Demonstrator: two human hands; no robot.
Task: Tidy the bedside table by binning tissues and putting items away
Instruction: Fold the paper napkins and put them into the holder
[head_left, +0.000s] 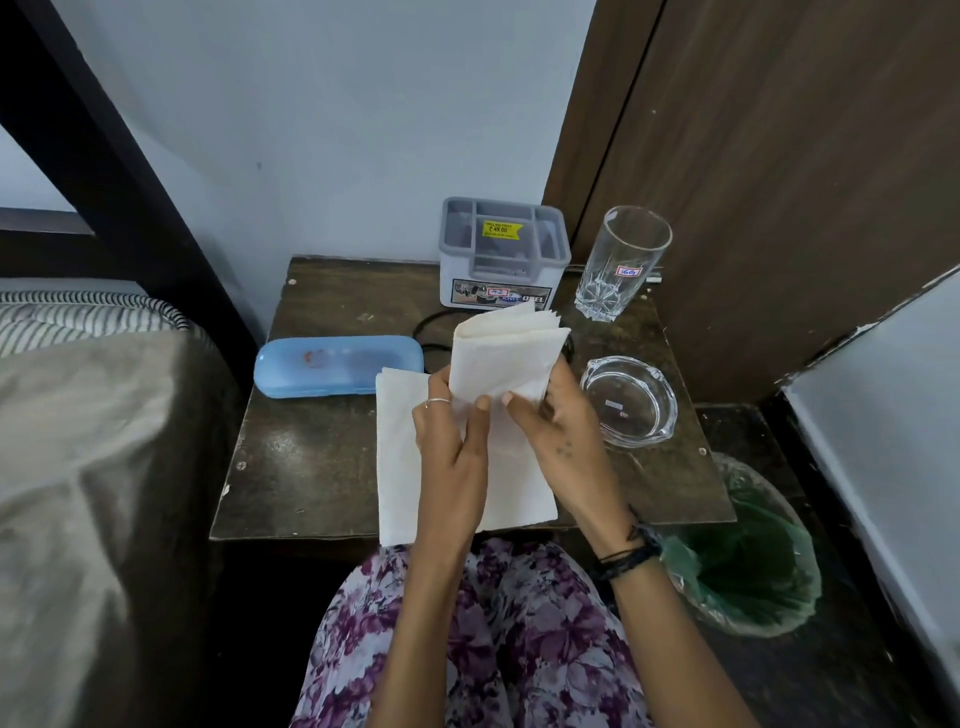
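Above the dark wooden bedside table, my left hand and my right hand both grip a folded white tissue stack, held upright. Beneath my hands an unfolded white tissue lies flat near the table's front edge. A blue glasses case rests shut to the left of the tissues. On the floor at the right stands a bin with a green liner.
A grey compartment organiser sits at the back against the wall, a tall empty glass to its right. A clear glass ashtray lies right of my hands. A black cable runs behind the tissues. A bed borders the left.
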